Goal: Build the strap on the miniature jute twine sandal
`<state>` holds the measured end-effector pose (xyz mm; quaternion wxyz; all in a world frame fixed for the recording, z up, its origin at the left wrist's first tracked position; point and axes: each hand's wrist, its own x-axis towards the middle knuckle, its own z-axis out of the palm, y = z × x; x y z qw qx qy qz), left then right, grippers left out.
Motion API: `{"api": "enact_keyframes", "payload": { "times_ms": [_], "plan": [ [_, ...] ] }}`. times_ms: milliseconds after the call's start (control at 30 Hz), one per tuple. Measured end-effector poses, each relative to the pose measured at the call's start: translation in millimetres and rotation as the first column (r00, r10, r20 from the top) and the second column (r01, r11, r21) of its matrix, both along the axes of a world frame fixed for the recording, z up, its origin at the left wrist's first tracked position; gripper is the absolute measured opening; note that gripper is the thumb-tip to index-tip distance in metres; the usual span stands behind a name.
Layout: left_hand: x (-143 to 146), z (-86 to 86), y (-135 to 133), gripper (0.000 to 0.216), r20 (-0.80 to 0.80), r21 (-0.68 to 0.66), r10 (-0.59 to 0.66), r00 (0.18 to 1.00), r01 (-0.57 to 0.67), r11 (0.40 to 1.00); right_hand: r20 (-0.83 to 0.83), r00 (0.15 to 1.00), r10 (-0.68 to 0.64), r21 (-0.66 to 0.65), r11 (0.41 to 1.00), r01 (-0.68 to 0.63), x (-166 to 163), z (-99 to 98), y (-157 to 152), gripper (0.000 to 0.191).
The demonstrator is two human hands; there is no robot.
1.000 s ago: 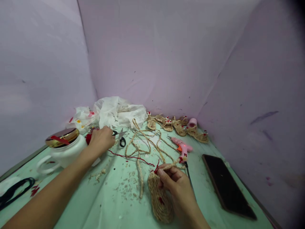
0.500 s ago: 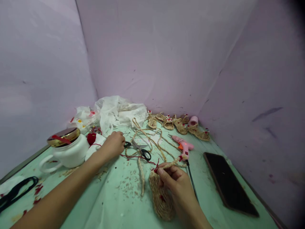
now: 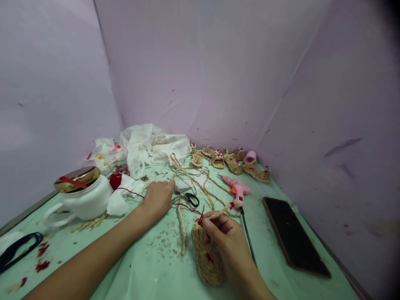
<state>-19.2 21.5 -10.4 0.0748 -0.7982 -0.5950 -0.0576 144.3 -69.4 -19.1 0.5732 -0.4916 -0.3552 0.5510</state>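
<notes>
The left arm [image 3: 103, 254] is extended forward, left hand [image 3: 158, 198] curled, back upward; the right hand [image 3: 229, 239] pinches between thumb [image 3: 213, 230] and fingers [image 3: 226, 221].

A mug, bags and a phone around a green worktop [image 3: 150, 271].
At the left stands a white mug [image 3: 90, 204] topped by a gold-rimmed lid [image 3: 90, 176], with a red strip [image 3: 73, 182] across it; crumpled tissue [image 3: 118, 203] lies just right of the mug. Behind are a printed plastic bag [image 3: 104, 155] and a larger white bag [image 3: 150, 146], near the pale far wall [image 3: 212, 75]. A looped black cord [image 3: 26, 240] lies near left, a dark-screened phone [image 3: 295, 235] at right, a pink roll [image 3: 250, 156] far right.
</notes>
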Motion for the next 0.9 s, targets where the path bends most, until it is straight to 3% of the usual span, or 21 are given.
{"api": "enact_keyframes", "payload": {
  "times_ms": [133,200,267,367,433,633,767,833,900],
  "plan": [
    [-7.8,6.8,-1.0,0.031,0.069,0.125,0.052,0.996,-0.061,0.990,-0.013,0.999,-0.035,-0.007,0.999,0.035,0.2,1.0,1.2,0.025],
    [-12.5,9.2,-0.4,0.028,0.230,0.244,0.066,0.971,-0.123,0.962,-0.008,0.999,-0.037,0.001,0.999,0.037,0.5,0.1,1.7,0.025],
    [-16.3,10.6,1.0,0.021,0.459,0.293,0.021,0.888,-0.173,0.940,-0.005,0.999,-0.034,0.010,0.999,0.034,0.6,-1.2,1.9,0.025],
    [-19.1,12.7,3.5,0.012,0.686,0.115,0.010,0.727,-0.122,0.986,-0.007,0.999,-0.034,0.008,0.999,0.034,0.6,-2.8,2.1,0.026],
    [-19.7,14.8,4.3,0.013,0.721,-0.015,0.050,0.691,-0.057,0.998,-0.002,0.999,-0.036,0.007,0.999,0.036,0.7,-3.3,2.3,0.026],
    [-25.8,20.9,1.4,0.025,0.609,-0.155,0.121,0.784,-0.032,0.987,0.013,0.999,-0.030,0.008,1.000,0.030,1.1,-3.5,2.9,0.026],
    [-34.4,29.6,-1.3,0.025,0.325,-0.172,0.193,0.926,-0.143,0.975,0.027,0.999,-0.024,0.008,1.000,0.024,1.0,-2.3,2.1,0.025],
    [-40.6,37.4,-1.6,0.030,0.195,-0.173,0.209,0.958,-0.176,0.969,0.030,0.999,-0.023,0.009,1.000,0.022,1.0,-1.9,1.6,0.025],
    [-47.8,45.5,-1.3,0.035,0.166,-0.166,0.232,0.958,-0.205,0.965,0.024,1.000,-0.021,0.009,1.000,0.020,1.0,-2.2,1.3,0.025]
  ]
}}
